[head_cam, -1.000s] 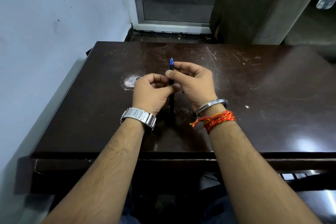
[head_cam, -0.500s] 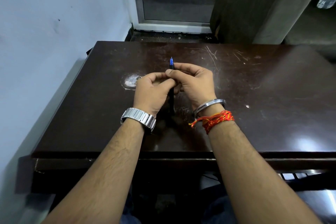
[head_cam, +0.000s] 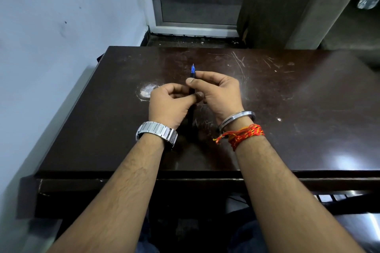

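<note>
A slim dark pen point(head_cam: 191, 113) with a blue tip stands roughly upright above the dark wooden table point(head_cam: 287, 109), tip pointing away from me. My left hand point(head_cam: 168, 104), a steel watch on its wrist, curls its fingers and thumb round the pen's middle. My right hand point(head_cam: 218, 92), with a steel bangle and red thread on the wrist, pinches the pen just below the blue tip between thumb and forefinger. The barrel's middle is hidden by my fingers.
A whitish worn patch point(head_cam: 147, 91) marks the table just left of my hands. A pale wall point(head_cam: 51, 47) runs along the table's left side. Behind the table are a metal-framed door point(head_cam: 197, 6) and a dark cabinet point(head_cam: 277, 6).
The hands shifted only slightly around the pen. My left thumb now lies across the barrel toward the right hand; the pen stays upright in the same place.
</note>
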`<action>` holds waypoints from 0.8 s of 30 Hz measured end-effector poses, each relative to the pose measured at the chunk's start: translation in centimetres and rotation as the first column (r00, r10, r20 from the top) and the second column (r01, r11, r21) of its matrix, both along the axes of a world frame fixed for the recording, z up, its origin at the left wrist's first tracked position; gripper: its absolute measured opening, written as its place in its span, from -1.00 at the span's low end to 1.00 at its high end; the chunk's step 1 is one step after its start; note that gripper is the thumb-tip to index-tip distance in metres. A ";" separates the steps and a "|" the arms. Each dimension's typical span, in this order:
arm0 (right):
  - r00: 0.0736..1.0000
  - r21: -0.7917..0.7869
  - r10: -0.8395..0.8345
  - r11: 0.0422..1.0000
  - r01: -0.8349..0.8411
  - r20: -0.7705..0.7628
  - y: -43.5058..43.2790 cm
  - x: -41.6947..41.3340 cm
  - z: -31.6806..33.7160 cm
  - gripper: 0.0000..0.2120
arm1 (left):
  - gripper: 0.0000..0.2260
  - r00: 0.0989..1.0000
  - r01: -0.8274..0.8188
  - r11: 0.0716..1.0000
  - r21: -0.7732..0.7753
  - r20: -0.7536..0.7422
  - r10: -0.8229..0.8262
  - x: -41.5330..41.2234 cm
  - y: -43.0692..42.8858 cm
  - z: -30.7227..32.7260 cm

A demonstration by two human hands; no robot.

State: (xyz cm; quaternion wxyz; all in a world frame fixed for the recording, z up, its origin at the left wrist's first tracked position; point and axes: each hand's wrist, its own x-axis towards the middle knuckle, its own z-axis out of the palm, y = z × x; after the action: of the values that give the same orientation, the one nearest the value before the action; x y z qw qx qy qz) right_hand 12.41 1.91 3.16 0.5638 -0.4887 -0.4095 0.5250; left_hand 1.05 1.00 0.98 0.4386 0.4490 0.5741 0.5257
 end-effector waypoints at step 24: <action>0.997 0.024 0.039 0.999 -0.041 0.062 -0.1 -0.1 -0.4 -0.85 | -0.93 0.997 0.043 0.999 -0.022 -0.063 -0.045 0.2 -0.3 0.3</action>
State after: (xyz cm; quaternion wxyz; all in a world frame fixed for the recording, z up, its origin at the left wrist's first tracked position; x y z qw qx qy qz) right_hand 12.27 1.83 2.80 0.5465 -0.4892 -0.4427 0.5158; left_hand 1.21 0.69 1.33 0.4362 0.4735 0.5830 0.4956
